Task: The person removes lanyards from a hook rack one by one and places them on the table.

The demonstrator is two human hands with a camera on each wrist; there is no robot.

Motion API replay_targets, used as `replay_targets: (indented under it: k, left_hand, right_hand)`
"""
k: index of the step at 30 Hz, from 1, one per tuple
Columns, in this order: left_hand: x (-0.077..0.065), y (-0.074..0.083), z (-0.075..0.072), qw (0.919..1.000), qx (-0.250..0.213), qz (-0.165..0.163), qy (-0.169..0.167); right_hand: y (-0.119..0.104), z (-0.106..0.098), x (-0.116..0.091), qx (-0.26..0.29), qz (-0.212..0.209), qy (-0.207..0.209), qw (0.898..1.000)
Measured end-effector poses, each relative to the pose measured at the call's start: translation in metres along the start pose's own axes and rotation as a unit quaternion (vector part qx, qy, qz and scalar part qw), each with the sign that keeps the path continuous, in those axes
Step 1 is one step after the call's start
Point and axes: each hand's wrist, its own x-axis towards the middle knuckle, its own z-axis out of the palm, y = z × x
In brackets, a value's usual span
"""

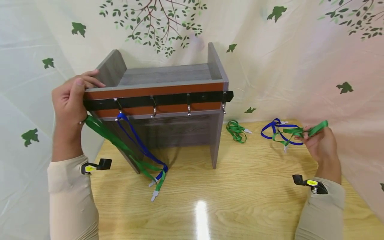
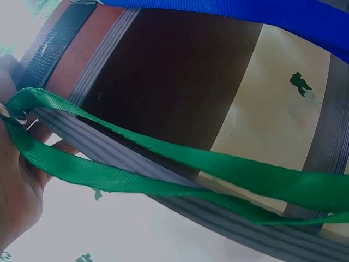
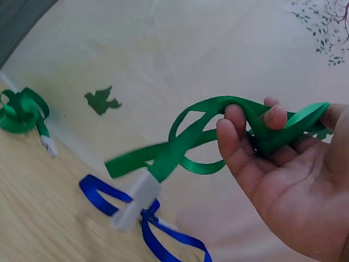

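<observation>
My left hand (image 1: pixel 70 96) grips the left front corner of a grey wooden shelf (image 1: pixel 168 74), fingers over its top edge and thumb at the front. Along the shelf's front runs a black strip (image 1: pixel 171 100) with several metal hooks. From the leftmost hook, by my left hand, hangs a green lanyard (image 1: pixel 111 138); a blue lanyard (image 1: pixel 138 138) hangs from the hook beside it, their clips down near the table. At the right, my right hand (image 1: pixel 321 145) holds another green lanyard (image 3: pixel 182 144), looped among its fingers, its white clip (image 3: pixel 139 199) dangling.
On the wooden table (image 1: pixel 255 186), right of the shelf, lie a bunched green lanyard (image 1: pixel 235 131) and a blue lanyard (image 1: pixel 264 132) partly under my right hand's lanyard in view. A pale leaf-printed curtain (image 1: pixel 270 60) stands behind and at both sides.
</observation>
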Motion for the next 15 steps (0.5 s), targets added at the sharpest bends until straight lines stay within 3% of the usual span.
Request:
replay_targets:
  k: [6,10,12,13,14,15]
  left_hand:
    - [0.001,0.000,0.001,1.0000,-0.002,0.000,-0.004]
    - [0.001,0.001,0.001,0.9999,0.011,-0.003,-0.001]
    - [0.001,0.001,0.001,0.9999,0.011,-0.004,-0.001]
    - [0.002,0.001,0.001,0.9999,0.009,-0.004,-0.001]
    - [0.002,0.001,0.001,1.0000,0.006,-0.005,-0.001]
    - [0.002,0.001,0.001,1.0000,0.005,-0.005,-0.002]
  right_hand:
    - [-0.003,-0.019,-0.006,-0.079,0.034,-0.014,0.996]
    - [-0.008,-0.032,-0.010,-0.180,0.078,-0.006,0.981]
    - [-0.010,-0.038,-0.011,-0.253,0.105,0.004,0.962]
    - [-0.011,-0.041,-0.012,-0.296,0.121,0.013,0.947]
    - [-0.011,-0.043,-0.012,-0.346,0.136,0.022,0.928]
    - [-0.011,-0.044,-0.012,-0.401,0.154,0.031,0.902]
